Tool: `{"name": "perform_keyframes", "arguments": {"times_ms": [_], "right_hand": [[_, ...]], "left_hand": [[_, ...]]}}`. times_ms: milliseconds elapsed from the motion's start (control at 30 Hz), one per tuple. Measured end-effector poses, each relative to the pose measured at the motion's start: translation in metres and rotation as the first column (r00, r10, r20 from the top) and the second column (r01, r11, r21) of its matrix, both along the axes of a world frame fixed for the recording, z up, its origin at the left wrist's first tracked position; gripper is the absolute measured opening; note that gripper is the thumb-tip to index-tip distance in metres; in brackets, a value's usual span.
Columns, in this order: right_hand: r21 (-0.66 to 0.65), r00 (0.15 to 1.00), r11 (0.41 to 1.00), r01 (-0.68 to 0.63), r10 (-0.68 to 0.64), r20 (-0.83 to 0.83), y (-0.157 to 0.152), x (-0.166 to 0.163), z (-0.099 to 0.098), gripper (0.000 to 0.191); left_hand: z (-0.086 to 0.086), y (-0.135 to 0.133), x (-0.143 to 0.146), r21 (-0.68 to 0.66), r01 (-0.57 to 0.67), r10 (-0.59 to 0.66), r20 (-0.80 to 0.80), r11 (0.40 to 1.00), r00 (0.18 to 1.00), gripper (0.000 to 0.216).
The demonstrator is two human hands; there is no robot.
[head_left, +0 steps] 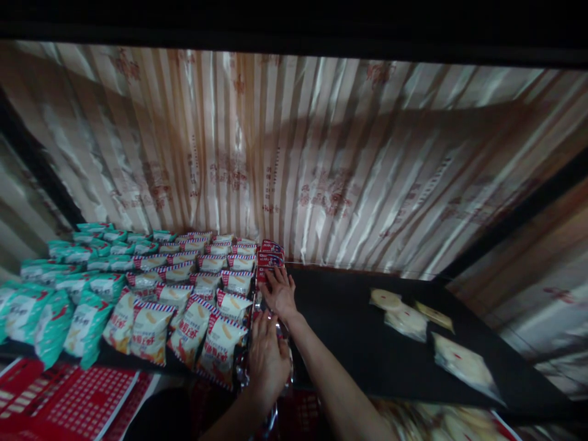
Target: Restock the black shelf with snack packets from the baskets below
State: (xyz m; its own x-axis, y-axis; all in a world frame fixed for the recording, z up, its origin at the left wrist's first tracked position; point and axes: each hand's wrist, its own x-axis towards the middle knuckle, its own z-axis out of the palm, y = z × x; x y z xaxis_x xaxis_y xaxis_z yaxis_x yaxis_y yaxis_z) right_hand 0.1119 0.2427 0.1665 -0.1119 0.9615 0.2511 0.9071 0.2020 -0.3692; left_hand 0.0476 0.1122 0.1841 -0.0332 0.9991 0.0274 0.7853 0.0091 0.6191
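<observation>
A row of dark red snack packets [270,258] runs from the back of the black shelf toward its front edge. My right hand [279,295] lies on this row with its fingers spread, touching the packets near the back. Closer to the front, my left hand [267,361] rests over the same row, fingers stretched forward and hiding most of the packets beneath. Directly left of my hands stand several rows of cream snack bags [220,343] with striped top edges.
Teal snack bags [82,327] fill the shelf's left end. On the right of the black shelf [349,331] lie a few flat clear-wrapped round items [407,321] and a pale packet [463,361]. A red plastic basket [78,401] sits below left. Pleated printed sheeting [294,141] covers the back.
</observation>
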Motion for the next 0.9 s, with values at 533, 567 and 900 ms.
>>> {"name": "perform_keyframes", "arguments": {"times_ms": [533, 567, 900], "right_hand": [[0.213, 0.924, 0.960, 0.182, -0.093, -0.370, -0.083, 0.043, -0.019, 0.038], [0.214, 0.918, 0.956, 0.200, -0.107, -0.383, -0.096, 0.047, -0.022, 0.039], [0.144, 0.889, 0.970, 0.194, -0.112, -0.443, -0.234, 0.047, -0.071, 0.037]], "left_hand": [[-0.013, -0.057, 0.013, 0.219, 0.068, -0.123, 0.246, 0.973, 0.961, 0.039], [-0.016, -0.065, 0.015, 0.223, 0.075, -0.135, 0.268, 0.972, 0.954, 0.037], [-0.056, -0.140, 0.001, 0.117, 0.244, -0.270, 0.358, 0.963, 0.894, 0.025]]}}
